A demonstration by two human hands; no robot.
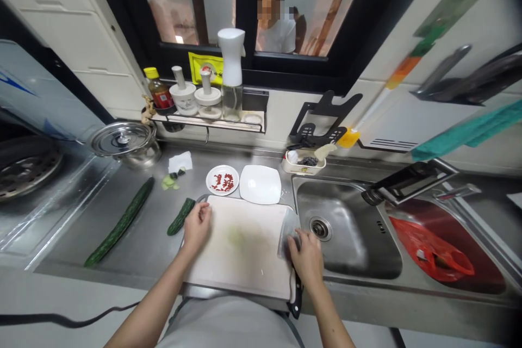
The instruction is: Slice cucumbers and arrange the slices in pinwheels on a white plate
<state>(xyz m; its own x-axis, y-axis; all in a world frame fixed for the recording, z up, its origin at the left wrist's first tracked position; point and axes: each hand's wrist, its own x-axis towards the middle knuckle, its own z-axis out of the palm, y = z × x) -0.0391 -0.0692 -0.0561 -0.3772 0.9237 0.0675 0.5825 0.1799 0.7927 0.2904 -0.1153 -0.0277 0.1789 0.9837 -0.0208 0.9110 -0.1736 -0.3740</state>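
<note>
My left hand is over the upper left edge of the white cutting board, its fingers curled together; what they hold, if anything, is hidden. Just left of it lies a cut piece of cucumber. At the board's right edge, my right hand has thumb and fingers apart, beside the wide blade of a kitchen knife. The knife lies along that edge, its black handle pointing towards me. A pale green wet patch marks the middle of the board.
A long cucumber lies left on the steel counter. Behind the board are a plate of chopped red pieces, a white square plate and cucumber scraps. The sink is right, with a red bag. A lidded pot stands back left.
</note>
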